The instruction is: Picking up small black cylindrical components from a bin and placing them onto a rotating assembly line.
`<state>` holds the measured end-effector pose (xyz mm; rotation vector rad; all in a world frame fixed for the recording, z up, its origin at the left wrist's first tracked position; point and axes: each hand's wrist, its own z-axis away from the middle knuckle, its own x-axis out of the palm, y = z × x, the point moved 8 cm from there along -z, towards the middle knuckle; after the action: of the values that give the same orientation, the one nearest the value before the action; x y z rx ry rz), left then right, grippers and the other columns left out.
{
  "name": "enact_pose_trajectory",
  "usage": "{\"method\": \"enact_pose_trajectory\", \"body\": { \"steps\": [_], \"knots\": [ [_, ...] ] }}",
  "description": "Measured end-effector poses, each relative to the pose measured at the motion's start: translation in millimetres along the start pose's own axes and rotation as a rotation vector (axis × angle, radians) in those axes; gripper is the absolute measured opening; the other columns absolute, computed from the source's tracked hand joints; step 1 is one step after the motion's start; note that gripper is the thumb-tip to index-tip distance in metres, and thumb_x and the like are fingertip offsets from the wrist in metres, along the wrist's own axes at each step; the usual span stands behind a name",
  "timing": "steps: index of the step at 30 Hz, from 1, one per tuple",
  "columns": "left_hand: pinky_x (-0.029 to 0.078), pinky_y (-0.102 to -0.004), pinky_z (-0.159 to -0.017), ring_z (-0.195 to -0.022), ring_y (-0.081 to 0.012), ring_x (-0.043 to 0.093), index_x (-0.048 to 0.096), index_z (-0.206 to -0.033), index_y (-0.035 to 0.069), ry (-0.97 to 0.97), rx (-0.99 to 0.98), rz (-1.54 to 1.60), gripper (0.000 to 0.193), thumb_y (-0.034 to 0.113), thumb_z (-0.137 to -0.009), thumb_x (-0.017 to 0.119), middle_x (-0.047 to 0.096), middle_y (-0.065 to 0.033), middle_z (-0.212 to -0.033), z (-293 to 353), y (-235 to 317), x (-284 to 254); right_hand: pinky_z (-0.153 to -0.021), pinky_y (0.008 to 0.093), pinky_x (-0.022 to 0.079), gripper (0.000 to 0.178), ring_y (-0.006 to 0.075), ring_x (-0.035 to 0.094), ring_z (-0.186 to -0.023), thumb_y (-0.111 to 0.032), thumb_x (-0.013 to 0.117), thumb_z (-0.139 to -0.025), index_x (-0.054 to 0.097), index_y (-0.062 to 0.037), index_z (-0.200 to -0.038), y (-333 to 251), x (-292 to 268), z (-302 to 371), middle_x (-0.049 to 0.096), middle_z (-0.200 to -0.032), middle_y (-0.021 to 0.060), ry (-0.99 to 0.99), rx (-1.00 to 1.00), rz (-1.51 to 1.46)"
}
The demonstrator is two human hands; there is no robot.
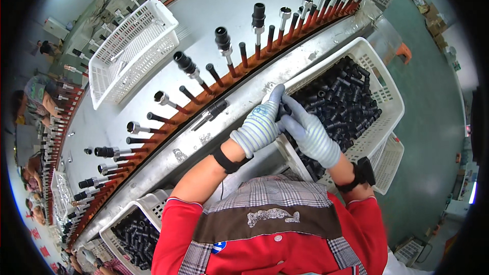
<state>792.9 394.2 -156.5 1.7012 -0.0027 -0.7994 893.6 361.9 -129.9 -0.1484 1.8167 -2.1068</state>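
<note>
Both my hands wear striped, white-and-blue knit gloves and meet over the near side of a white perforated basket (389, 94). A heap of small black ribbed plastic sleeves (336, 107) fills that basket. Between my fingers sits one small black sleeve (281, 111), largely hidden by the gloves. My left hand (259, 126) is closed on it from the left, thumb and fingers together. From the right, my right hand (315, 140) pinches the same part with bent fingers. On the metal ledge to the left lies a black sleeve piece with a metal stem (210, 115).
A curved orange-brown track (173, 122) carries upright rods, several topped with metal sockets and black sleeves (222, 39). Beyond it stands a white basket (130, 53) on the pale table. Another basket of black sleeves (135, 237) is at lower left. People work along the far left.
</note>
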Motion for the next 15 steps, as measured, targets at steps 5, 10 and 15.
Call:
{"method": "enact_pose_trajectory", "body": {
  "steps": [5, 10, 15],
  "knots": [
    [0.051, -0.0271, -0.071, -0.078, -0.0147, 0.063, 0.063, -0.105, -0.001, 0.205, -0.001, 0.400, 0.030, 0.018, -0.083, 0.073, 0.068, -0.0095, -0.088, -95, 12, -46, -0.085, 0.0259, 0.048, 0.043, 0.0142, 0.061, -0.094, -0.017, 0.050, -0.098, 0.044, 0.0016, -0.136, 19, -46, 16, 0.065, -0.108, 0.0110, 0.310, -0.068, -0.349],
    [0.049, -0.0245, -0.066, -0.071, -0.0108, 0.060, 0.065, -0.088, 0.003, 0.604, 0.266, 0.760, 0.012, 0.014, -0.088, 0.068, 0.067, -0.0047, -0.078, -217, 16, -92, -0.081, 0.0259, 0.050, 0.032, 0.0133, 0.063, -0.090, -0.012, 0.049, -0.098, 0.055, 0.0030, -0.125, 31, -63, 28, 0.067, -0.104, 0.0120, 0.264, 0.026, -0.373],
    [0.047, -0.0262, -0.056, -0.064, -0.0115, 0.059, 0.062, -0.087, 0.007, 0.631, 0.161, 0.728, 0.016, 0.021, -0.088, 0.069, 0.068, -0.0058, -0.076, -264, -14, -105, -0.082, 0.0268, 0.050, 0.031, 0.0138, 0.063, -0.090, -0.013, 0.048, -0.099, 0.054, 0.0045, -0.124, 30, -89, 31, 0.067, -0.104, 0.0122, 0.252, -0.022, -0.389]
  ]
}}
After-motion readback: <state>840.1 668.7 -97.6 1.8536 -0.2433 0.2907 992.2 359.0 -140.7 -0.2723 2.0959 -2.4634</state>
